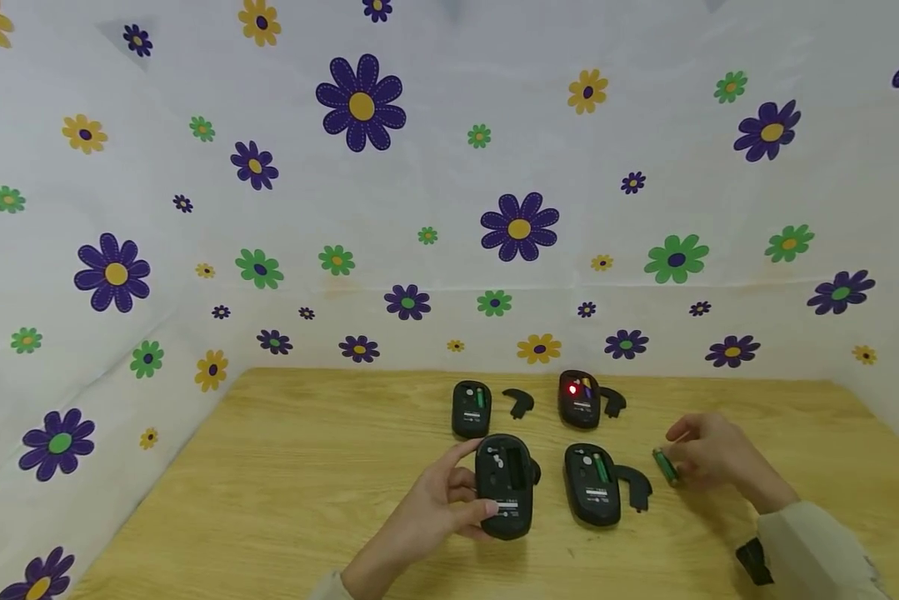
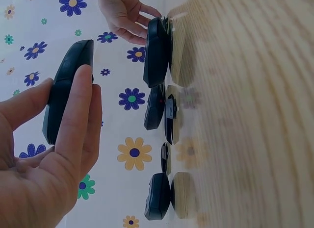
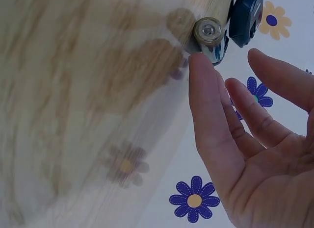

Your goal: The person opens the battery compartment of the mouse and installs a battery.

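Observation:
My left hand (image 1: 436, 508) grips a black computer mouse (image 1: 505, 523) by its side, underside up, above the table. Its battery slot shows dark with no battery visible in it. In the left wrist view thumb and fingers pinch that mouse (image 2: 68, 90) from both sides. Over at the right, a green battery (image 1: 665, 467) lies on the table beside my right hand (image 1: 715, 457). The right wrist view shows that battery's end (image 3: 209, 32) by the index fingertip, thumb well apart; whether they touch I cannot tell.
Other upturned mice lie on the table: a front one (image 1: 593, 500) with a green battery, a back left one (image 1: 471, 408), and a back right one (image 1: 579, 402) glowing red. Loose covers (image 1: 635, 487) lie beside them. A dark object (image 1: 753, 560) sits by the right sleeve.

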`<state>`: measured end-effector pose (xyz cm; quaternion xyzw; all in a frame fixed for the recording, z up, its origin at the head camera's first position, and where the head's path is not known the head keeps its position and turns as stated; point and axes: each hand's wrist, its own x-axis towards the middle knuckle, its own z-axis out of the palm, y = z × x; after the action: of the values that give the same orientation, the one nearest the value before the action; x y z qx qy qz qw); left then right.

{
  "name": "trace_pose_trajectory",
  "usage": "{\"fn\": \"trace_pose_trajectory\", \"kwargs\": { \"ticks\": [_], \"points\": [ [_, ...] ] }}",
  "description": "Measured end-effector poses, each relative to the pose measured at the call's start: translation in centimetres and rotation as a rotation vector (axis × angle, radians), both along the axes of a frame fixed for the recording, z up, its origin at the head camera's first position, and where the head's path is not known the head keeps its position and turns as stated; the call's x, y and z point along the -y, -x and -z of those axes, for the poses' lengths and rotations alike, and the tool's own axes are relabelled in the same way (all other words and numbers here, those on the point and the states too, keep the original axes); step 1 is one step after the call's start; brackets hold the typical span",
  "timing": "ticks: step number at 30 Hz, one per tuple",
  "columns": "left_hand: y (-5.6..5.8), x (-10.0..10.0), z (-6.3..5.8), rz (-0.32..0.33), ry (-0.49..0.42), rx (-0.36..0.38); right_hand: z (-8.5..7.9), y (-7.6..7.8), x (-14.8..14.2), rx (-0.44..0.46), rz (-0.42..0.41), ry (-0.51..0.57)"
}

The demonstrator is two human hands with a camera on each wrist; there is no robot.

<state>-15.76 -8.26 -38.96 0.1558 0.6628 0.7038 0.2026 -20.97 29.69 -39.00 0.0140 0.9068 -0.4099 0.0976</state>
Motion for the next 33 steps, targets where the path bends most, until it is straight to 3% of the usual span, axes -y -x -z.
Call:
{"fn": "trace_pose_trajectory", "kwargs": {
  "ticks": [17,33],
  "points": [
    [-0.02,0.13,-0.1,0.003,-0.005,0.006,0.66,0.68,0.13,0.076,0.005,0.0],
    [0.0,-0.01,0.0,0.002,0.0,0.01,0.55,0.31,0.53,0.102,-0.009,0.057]
  ]
}}
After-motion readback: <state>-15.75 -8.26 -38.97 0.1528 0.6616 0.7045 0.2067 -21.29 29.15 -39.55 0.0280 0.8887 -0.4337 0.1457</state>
